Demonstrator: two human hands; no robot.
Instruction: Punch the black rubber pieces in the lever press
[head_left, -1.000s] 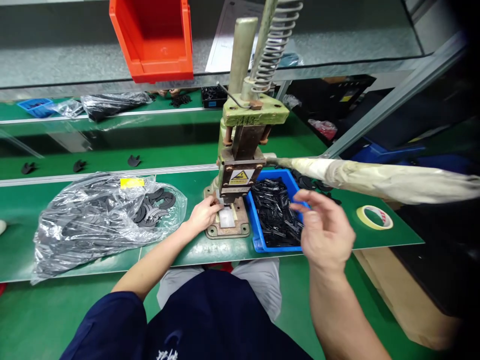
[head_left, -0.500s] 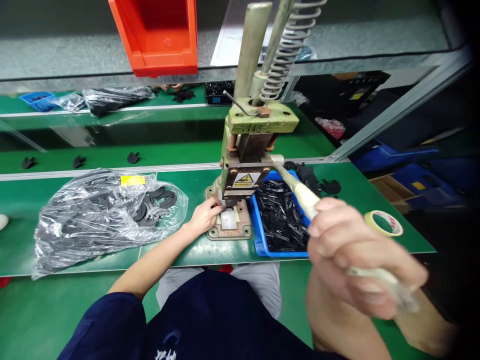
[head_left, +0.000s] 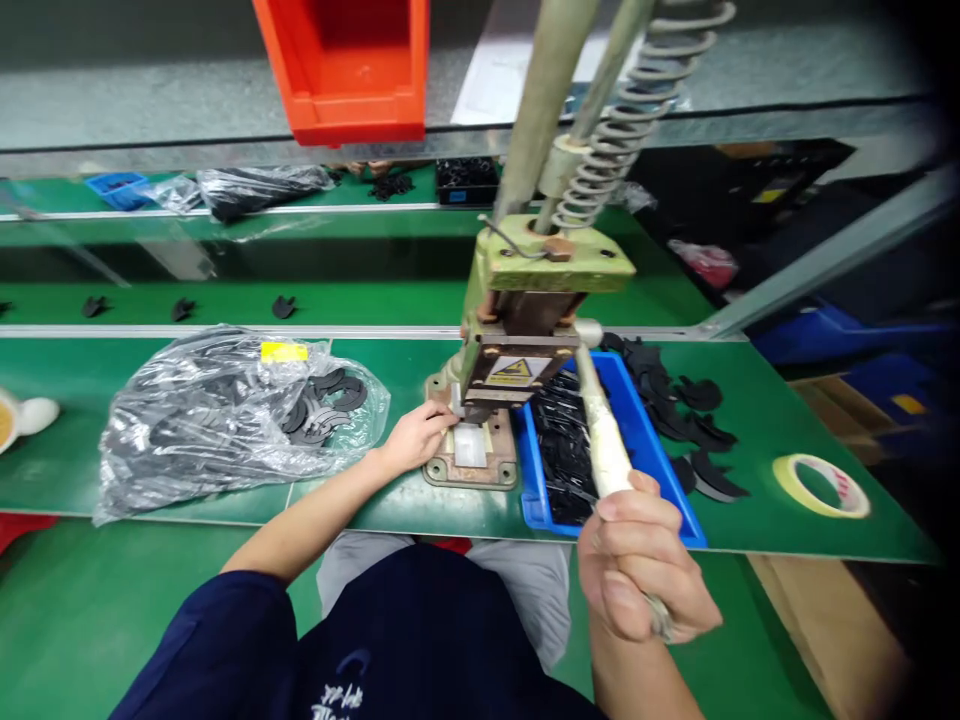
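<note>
A green hand press [head_left: 517,365] with a yellow warning label stands on the bench. My right hand [head_left: 645,565] is wrapped round its pale lever [head_left: 604,430], below and right of the press head. At the press base [head_left: 470,472], my left hand [head_left: 420,435] has its fingers pinched together beside the lowered ram. Whatever is between those fingertips is too small to make out. Right of the base, partly behind the lever, sits a blue bin [head_left: 667,455] of thin black parts [head_left: 559,450].
A clear plastic bag [head_left: 202,420] of black curved pieces lies at left. Loose curved pieces [head_left: 697,430] and a tape roll [head_left: 821,487] lie at right. An orange bin [head_left: 356,115] hangs overhead. Small black pieces [head_left: 283,306] sit on the belt behind.
My right hand has swung the lever downward and inward, left towards my body. My left hand stays at the press base. The view has shifted slightly.
</note>
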